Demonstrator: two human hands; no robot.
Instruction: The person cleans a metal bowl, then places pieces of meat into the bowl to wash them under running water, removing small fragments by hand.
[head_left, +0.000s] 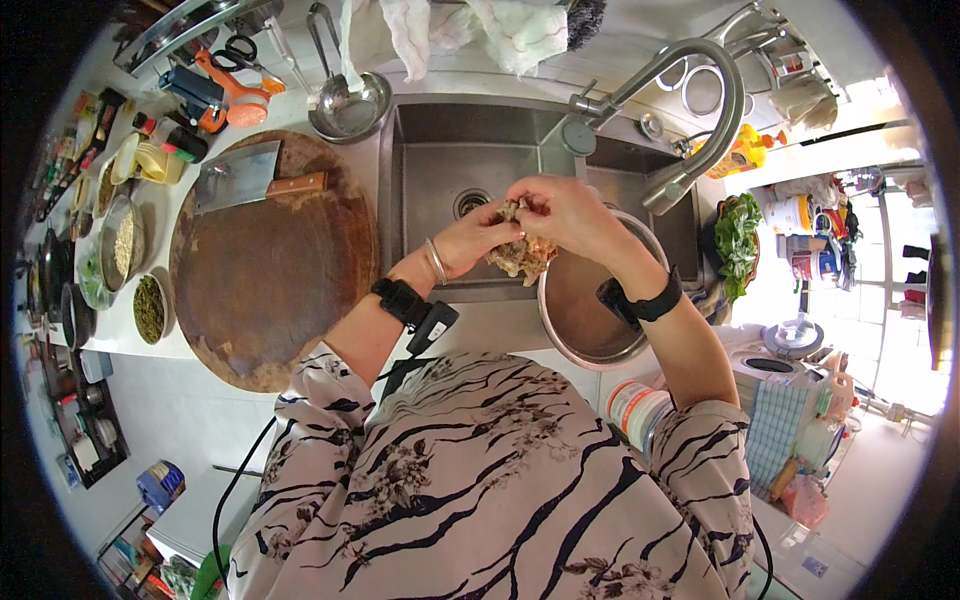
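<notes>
Both hands meet over the front of a steel sink (457, 172). Between them is a lumpy, brownish piece of food (529, 257), perhaps meat on the bone. My left hand (472, 236) grips its left side, thumb across the top. My right hand (562, 214) pinches the upper part with bent fingers, which partly hide it. Just right of the piece stands a large metal pot (577, 315), set across the sink's front edge under my right forearm. Its visible inside looks brownish; the contents cannot be made out.
A round wooden chopping board (277, 285) carries a cleaver (240, 176) on the left. Behind it rests a steel ladle (352, 112). The curved faucet (720, 120) arches over the sink's right side. Leafy greens (737, 244) sit at the right; bowls (152, 307) line the left counter.
</notes>
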